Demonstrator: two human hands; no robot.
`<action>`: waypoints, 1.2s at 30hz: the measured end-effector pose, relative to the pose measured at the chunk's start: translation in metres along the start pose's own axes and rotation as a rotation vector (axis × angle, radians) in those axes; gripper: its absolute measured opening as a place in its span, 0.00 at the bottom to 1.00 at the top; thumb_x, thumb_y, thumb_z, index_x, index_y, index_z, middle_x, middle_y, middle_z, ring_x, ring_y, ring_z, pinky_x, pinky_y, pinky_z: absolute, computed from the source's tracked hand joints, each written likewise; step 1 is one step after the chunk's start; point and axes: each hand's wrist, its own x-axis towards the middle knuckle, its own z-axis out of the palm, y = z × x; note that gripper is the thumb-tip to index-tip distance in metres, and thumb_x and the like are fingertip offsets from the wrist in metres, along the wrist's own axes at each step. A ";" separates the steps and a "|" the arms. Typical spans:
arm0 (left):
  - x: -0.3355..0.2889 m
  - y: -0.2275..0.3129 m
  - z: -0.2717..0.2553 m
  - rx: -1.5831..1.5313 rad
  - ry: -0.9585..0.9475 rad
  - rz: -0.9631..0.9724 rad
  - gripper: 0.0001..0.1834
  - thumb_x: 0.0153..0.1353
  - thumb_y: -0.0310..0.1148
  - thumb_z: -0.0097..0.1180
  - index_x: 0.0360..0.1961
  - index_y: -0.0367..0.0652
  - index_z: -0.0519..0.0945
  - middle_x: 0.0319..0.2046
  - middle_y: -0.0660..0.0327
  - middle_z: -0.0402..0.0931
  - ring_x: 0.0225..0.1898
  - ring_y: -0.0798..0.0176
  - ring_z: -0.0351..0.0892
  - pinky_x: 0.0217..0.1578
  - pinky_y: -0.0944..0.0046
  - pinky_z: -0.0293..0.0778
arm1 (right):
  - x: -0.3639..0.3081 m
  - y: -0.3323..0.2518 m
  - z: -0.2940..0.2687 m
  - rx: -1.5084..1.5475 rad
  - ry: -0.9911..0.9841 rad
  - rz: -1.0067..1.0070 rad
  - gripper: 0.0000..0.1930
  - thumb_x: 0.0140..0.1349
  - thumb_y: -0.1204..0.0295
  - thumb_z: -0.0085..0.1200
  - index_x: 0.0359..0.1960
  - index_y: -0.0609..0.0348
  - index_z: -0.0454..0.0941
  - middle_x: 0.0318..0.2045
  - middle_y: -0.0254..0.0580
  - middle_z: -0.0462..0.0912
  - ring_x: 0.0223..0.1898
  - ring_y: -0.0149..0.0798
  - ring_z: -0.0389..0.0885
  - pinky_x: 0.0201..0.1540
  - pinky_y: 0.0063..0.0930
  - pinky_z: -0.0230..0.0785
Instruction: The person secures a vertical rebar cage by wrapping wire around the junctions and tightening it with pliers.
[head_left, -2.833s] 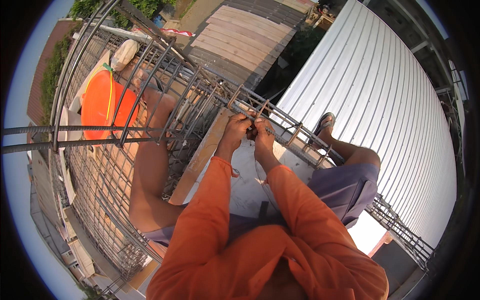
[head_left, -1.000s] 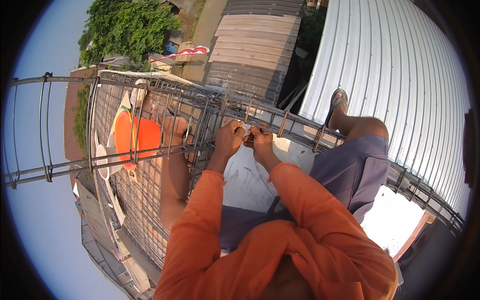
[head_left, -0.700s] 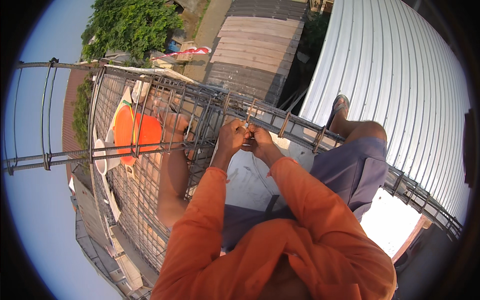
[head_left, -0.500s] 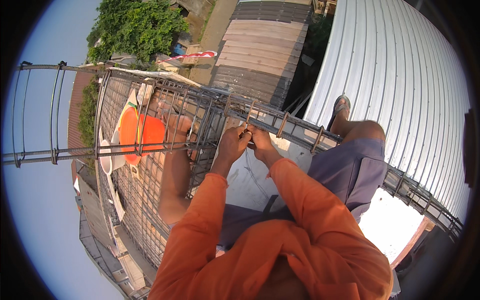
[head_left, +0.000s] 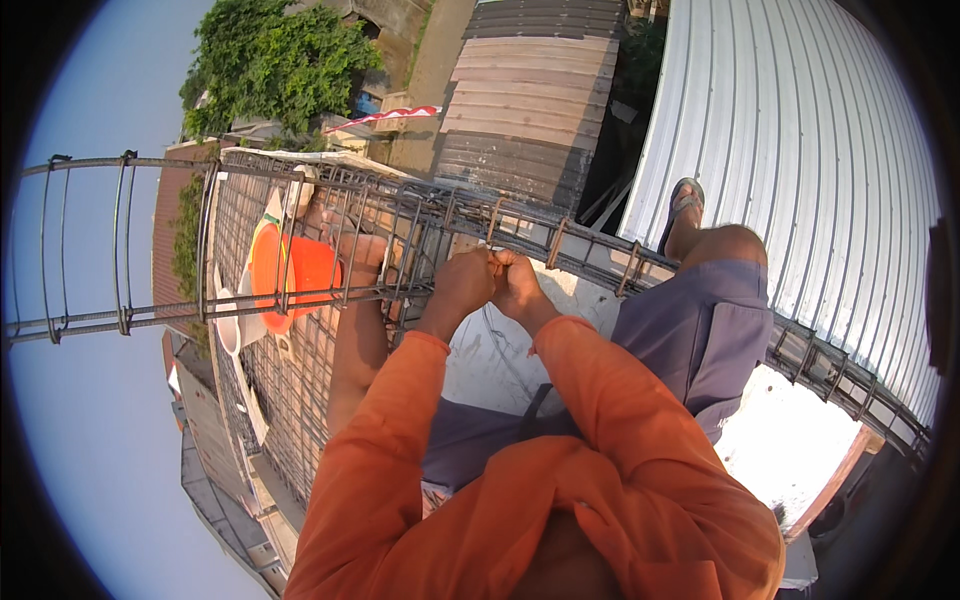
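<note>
At the near edge of a long, dark-grey cage of ribbed steel bars (head_left: 590, 270), beside a rust-brown bent-metal stirrup (head_left: 494, 216), the left hand (head_left: 466, 285) meets the right hand (head_left: 520, 285). Both have curled fingers and touch or nearly touch at the tips; whether they are clamped on anything cannot be told, as the knuckles hide it. They probably meet this closely because the work is fine and needs fingertips from both sides.

Just on the near side of the cage lies a flat, white, scuffed panel (head_left: 480, 375) with thin dark lines across it, wire or marks. The right leg, in purple-grey cloth shorts (head_left: 690, 330), crosses the cage, its sandalled foot (head_left: 687, 205) beyond; the wide stance likely serves balance.

Left of the cage spreads a steel-bar mesh over brown flooring, with a rounded, bright-orange object (head_left: 320, 265) near a white, cup-like vessel (head_left: 228, 325). Beyond the cage are a silver ribbed-metal roof (head_left: 780, 130), a brown-and-grey corrugated roof (head_left: 535, 80) and a leafy green tree (head_left: 285, 65), outdoors in sunlight.
</note>
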 end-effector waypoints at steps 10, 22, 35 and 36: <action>0.039 -0.037 -0.042 -0.169 0.200 0.136 0.06 0.51 0.28 0.51 0.31 0.38 0.74 0.26 0.43 0.77 0.32 0.39 0.77 0.33 0.46 0.71 | -0.008 -0.006 0.012 -0.115 0.194 -0.046 0.10 0.58 0.65 0.42 0.31 0.50 0.76 0.16 0.29 0.68 0.34 0.37 0.71 0.50 0.49 0.55; 0.011 -0.025 0.085 -1.328 0.056 -0.396 0.04 0.56 0.27 0.49 0.26 0.39 0.72 0.16 0.60 0.67 0.13 0.64 0.65 0.15 0.62 0.63 | -0.025 -0.009 0.026 -0.350 0.206 -0.171 0.13 0.64 0.68 0.42 0.46 0.62 0.71 0.18 0.30 0.66 0.28 0.34 0.70 0.40 0.31 0.65; -0.056 -0.005 0.118 -1.241 0.041 -0.269 0.12 0.58 0.34 0.47 0.31 0.35 0.77 0.26 0.50 0.75 0.29 0.51 0.75 0.32 0.55 0.69 | -0.006 -0.007 0.008 -0.721 0.434 -0.164 0.22 0.54 0.49 0.59 0.45 0.47 0.74 0.22 0.25 0.65 0.33 0.29 0.69 0.40 0.37 0.59; -0.052 0.001 0.129 -1.142 0.095 -0.183 0.13 0.58 0.34 0.46 0.30 0.34 0.77 0.30 0.46 0.77 0.36 0.45 0.76 0.39 0.53 0.69 | -0.006 -0.013 0.008 -0.694 0.349 -0.148 0.23 0.56 0.51 0.58 0.48 0.48 0.74 0.22 0.24 0.66 0.35 0.29 0.70 0.42 0.39 0.58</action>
